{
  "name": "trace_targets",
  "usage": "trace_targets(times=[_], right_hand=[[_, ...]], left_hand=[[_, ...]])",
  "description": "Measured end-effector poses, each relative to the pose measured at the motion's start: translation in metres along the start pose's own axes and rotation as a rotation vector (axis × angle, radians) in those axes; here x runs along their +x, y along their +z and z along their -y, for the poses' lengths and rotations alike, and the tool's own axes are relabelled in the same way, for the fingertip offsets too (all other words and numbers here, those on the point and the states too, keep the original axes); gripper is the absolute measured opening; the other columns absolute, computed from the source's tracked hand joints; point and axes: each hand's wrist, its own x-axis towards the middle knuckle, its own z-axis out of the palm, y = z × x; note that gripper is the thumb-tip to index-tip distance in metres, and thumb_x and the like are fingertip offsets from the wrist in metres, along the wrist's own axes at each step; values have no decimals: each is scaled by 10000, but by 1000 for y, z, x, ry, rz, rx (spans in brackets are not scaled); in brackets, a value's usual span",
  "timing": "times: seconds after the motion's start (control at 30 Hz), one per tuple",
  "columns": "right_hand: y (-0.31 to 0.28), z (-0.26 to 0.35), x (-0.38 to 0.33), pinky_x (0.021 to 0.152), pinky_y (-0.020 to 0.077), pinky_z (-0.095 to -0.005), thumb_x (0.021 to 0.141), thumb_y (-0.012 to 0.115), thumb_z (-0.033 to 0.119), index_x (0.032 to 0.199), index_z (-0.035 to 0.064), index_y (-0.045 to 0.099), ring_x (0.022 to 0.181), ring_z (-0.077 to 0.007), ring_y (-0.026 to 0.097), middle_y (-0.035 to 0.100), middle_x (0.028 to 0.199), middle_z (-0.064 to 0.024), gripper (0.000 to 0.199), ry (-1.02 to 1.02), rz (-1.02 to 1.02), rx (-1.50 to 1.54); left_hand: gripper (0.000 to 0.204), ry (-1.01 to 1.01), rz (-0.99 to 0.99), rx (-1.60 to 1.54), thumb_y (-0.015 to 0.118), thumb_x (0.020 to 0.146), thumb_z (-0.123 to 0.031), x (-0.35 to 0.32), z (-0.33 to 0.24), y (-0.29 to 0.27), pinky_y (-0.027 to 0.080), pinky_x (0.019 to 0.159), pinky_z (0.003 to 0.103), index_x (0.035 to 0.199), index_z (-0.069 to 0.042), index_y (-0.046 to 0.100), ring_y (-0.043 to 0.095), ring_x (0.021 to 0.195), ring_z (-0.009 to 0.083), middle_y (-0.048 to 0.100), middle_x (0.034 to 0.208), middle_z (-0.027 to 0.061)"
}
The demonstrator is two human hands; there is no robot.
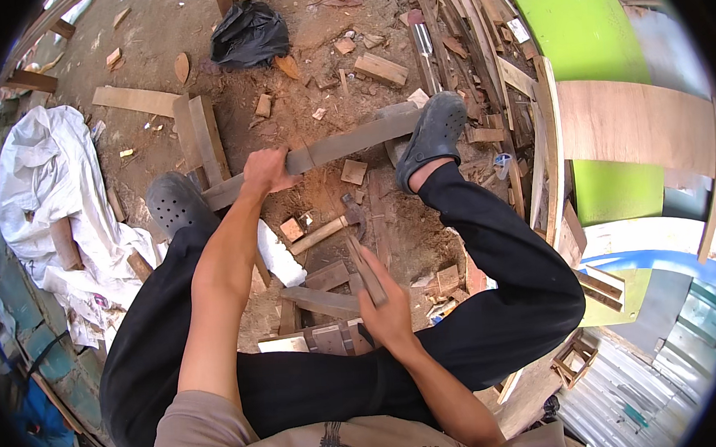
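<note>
A long wooden plank (353,139) lies slantwise across the ground between my two grey clogs. Its right end meets the right clog (435,137), and its other end is by the left clog (178,203). My left hand (266,172) is closed over the plank near its left end. Closer to my body, my right hand (386,308) holds a short flat piece of wood (365,270), thumb and fingers along its sides. Just beyond that piece lies a hammer (323,233) with a wooden handle, its dark head to the right.
Wood offcuts (381,70) litter the dirt floor. A black plastic bag (250,35) lies ahead, a white sack (52,185) at left. A white foam block (276,253) sits between my legs. Long strips (478,44) pile up at right beside green panels (575,22).
</note>
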Motion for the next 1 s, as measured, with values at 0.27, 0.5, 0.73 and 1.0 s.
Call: trace_targets(times=[0.27, 0.5, 0.73, 1.0], right_hand=[[37, -42, 118, 847, 552, -417, 873, 566, 12, 1491, 179, 530, 1018, -465, 683, 676, 1178, -289, 642, -88, -134, -35], [3, -13, 12, 1086, 440, -368, 867, 550, -69, 1466, 21, 530, 1334, -307, 581, 620, 1403, -213, 606, -33, -26, -36], [33, -26, 67, 1080, 444, -371, 870, 533, -74, 1478, 22, 511, 1326, -290, 586, 620, 1406, -212, 615, -8, -21, -16], [33, -13, 78, 1021, 486, -362, 871, 537, -34, 1469, 74, 538, 1263, -312, 636, 652, 1329, -249, 608, 28, -44, -48]], left_hand=[[682, 74, -6, -40, 798, 677, -526, 13, -29, -7, 578, 821, 493, 1157, -59, 671, 726, 923, 382, 742, 955, 209], [722, 3, -19, -31, 791, 657, -574, 3, -3, 3, 573, 817, 496, 1156, -64, 683, 720, 913, 398, 740, 940, 214], [655, 72, 23, 5, 793, 673, -547, 14, -8, 8, 578, 795, 487, 1091, -55, 687, 724, 887, 394, 741, 917, 207], [675, 36, 11, -45, 808, 666, -546, 4, -16, -2, 584, 818, 476, 1110, -56, 673, 728, 926, 369, 744, 964, 199]])
